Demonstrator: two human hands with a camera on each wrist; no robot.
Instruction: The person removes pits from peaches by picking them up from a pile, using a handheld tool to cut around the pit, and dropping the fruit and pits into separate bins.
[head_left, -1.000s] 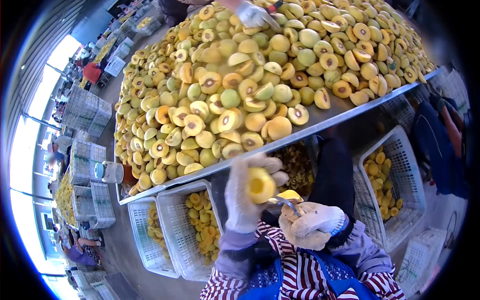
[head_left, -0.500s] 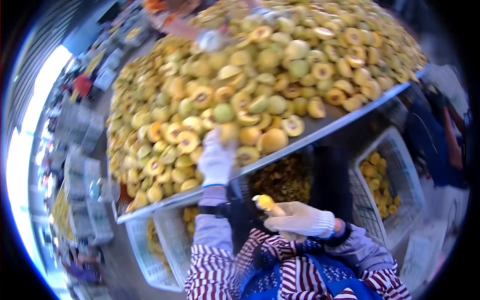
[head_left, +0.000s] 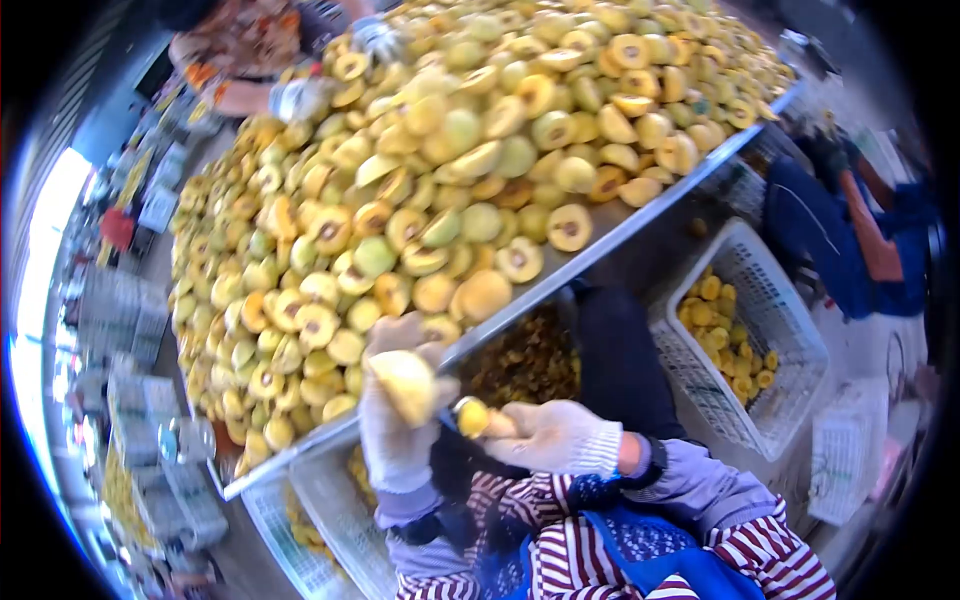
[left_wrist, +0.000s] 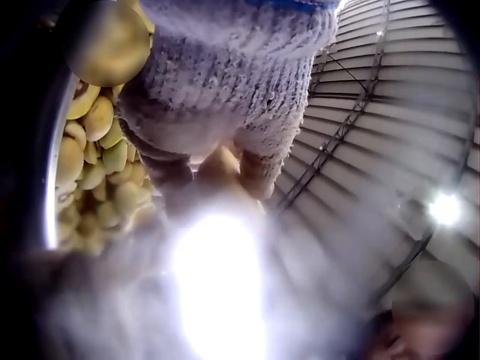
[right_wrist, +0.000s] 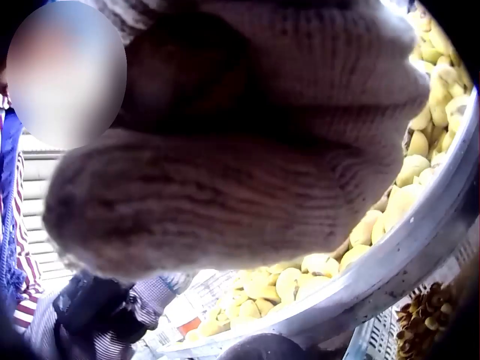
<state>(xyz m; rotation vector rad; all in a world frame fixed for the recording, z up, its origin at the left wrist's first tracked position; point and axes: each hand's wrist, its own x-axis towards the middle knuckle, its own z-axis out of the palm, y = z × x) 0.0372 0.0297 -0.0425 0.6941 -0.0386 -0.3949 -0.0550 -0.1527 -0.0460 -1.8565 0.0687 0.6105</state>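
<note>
My gloved left hand (head_left: 393,440) grips a yellow peach half (head_left: 402,385) just off the near edge of the peach heap. In the left wrist view, part of a peach half (left_wrist: 220,169) shows between the glove's fingers. My gloved right hand (head_left: 560,437) holds a small coring tool (head_left: 472,415), its curved tip pointing at the left hand with yellow on it. The tip is close beside the peach half. In the right wrist view, the glove (right_wrist: 217,202) fills the middle and hides the tool.
A metal-edged table (head_left: 620,232) bears a big heap of peach halves (head_left: 330,230). Below it are a crate with brown scraps (head_left: 530,365) and white crates (head_left: 770,330) with yellow halves. Across the heap, another person's gloved hands (head_left: 300,100) are among the fruit.
My left hand held a hollowed half near the tool, then reached empty to the heap, and has come back with another half. The head view has turned somewhat.
</note>
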